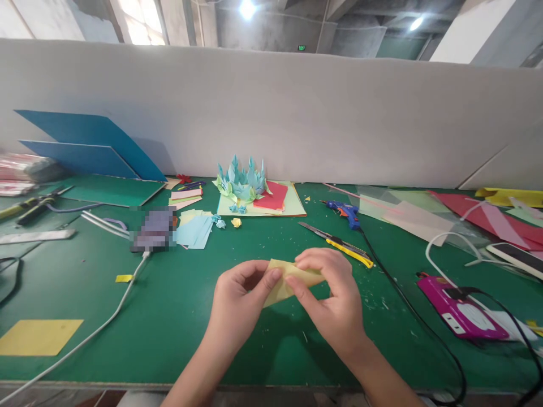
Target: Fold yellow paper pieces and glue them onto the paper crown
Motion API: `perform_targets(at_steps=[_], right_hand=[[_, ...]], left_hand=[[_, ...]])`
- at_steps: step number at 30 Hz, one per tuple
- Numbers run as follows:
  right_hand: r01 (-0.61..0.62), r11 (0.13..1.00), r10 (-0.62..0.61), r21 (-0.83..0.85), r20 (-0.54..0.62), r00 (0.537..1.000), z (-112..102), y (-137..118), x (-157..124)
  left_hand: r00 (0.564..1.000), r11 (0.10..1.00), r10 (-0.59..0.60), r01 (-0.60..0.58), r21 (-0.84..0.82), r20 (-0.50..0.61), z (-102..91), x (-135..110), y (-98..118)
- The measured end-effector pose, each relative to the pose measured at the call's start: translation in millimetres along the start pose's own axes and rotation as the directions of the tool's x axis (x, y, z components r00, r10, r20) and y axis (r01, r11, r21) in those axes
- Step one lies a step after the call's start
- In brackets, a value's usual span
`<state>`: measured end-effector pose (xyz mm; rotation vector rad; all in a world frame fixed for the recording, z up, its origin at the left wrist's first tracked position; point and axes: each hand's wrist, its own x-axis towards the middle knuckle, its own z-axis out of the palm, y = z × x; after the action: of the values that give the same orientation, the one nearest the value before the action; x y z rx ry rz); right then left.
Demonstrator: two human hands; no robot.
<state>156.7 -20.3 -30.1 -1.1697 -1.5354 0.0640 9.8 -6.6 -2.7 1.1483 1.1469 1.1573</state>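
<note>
A yellow sheet of paper is held above the green table, its upper right part bent over. My left hand pinches its left side between thumb and fingers. On the right side, my right hand grips the curled part, thumb in front and fingers behind. Beyond the hands lies a yellow utility knife with its blade out. Further back, a blue and green folded-paper piece with pointed petals stands on stacked coloured paper. A small yellow folded-paper piece and small blue ones lie before it.
A blue glue gun trails a black cord to the right. There, a magenta power strip sits with cables. Blue paper sheets and a pixelated device lie left. A white partition closes the back.
</note>
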Motion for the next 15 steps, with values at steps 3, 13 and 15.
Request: perform_targets(at_steps=[3,13,15], right_hand=[[-0.244,0.934,0.262,0.260,-0.036,0.964,2,4,-1],[-0.714,0.411,0.581,0.567,0.441,0.685,13,-13,-3],[-0.715,0.391,0.605,0.580,0.423,0.674,13,-13,-3]], left_hand=[[0.998,0.995,-0.062,0.059,-0.077,-0.032,-0.1,0,2],[0.999,0.994,-0.037,0.034,-0.108,-0.021,0.7,1,-1],[1.000,0.996,-0.023,0.022,-0.091,-0.006,0.8,1,-2]])
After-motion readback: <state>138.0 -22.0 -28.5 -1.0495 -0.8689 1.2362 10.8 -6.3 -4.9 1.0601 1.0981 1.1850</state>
